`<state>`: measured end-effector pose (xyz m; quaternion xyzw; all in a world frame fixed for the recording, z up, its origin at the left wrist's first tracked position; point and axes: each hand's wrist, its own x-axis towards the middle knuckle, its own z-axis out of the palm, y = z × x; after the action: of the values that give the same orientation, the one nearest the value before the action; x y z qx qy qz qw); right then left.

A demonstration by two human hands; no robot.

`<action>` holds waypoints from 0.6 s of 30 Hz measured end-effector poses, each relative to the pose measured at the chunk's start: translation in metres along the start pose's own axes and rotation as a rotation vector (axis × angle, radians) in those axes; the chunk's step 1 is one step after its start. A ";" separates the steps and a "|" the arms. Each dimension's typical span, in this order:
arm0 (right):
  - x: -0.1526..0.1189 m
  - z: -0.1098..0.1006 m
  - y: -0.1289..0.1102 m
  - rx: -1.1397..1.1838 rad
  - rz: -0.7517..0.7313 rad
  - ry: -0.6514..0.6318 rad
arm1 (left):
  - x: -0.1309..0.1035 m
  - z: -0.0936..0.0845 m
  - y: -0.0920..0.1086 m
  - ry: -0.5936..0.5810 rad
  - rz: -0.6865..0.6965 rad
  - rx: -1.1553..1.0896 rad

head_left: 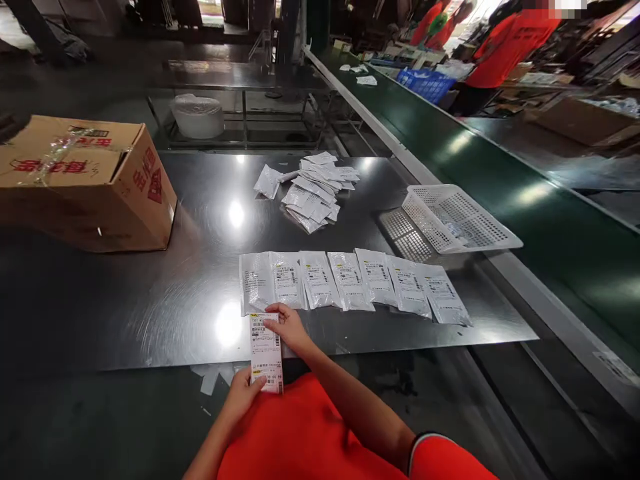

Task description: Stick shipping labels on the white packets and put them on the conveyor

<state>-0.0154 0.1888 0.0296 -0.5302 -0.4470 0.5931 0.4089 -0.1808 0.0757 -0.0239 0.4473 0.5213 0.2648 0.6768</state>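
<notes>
Left hand (243, 393): thumb and fingers pinching the lower end of one long white paper label strip (266, 350), printed black with yellow marks. Right hand (293, 330): pinching its upper end. Strip: at the table's near edge, below the leftmost pouch; likely light, limp, easily creased; best held by its edges. Beyond: seven white padded pouches (320, 280) in a row, probably soft; a loose heap of white packets (313, 193). Surface: scuffed, shiny grey metal table (200, 300), likely slippery. Left: brown cardboard box (145, 193). Right: white perforated plastic basket (480, 217); green conveyor belt (450, 150).

Packet row (349, 283) before packet pile (314, 193)
</notes>
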 end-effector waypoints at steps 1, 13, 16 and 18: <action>0.000 0.000 0.000 -0.049 -0.006 0.019 | 0.002 -0.002 0.001 0.002 0.002 0.025; 0.050 0.001 0.009 -0.518 -0.215 0.052 | 0.094 -0.013 0.077 0.403 -0.102 -0.490; 0.105 0.002 0.022 -0.551 -0.197 0.119 | 0.097 -0.004 0.057 0.473 -0.170 -0.528; 0.146 0.004 0.031 -0.643 -0.162 0.168 | 0.088 0.005 0.035 0.507 -0.222 -0.552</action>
<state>-0.0345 0.3205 -0.0382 -0.6417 -0.6165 0.3419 0.3020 -0.1448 0.1623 -0.0340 0.1095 0.6264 0.4223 0.6460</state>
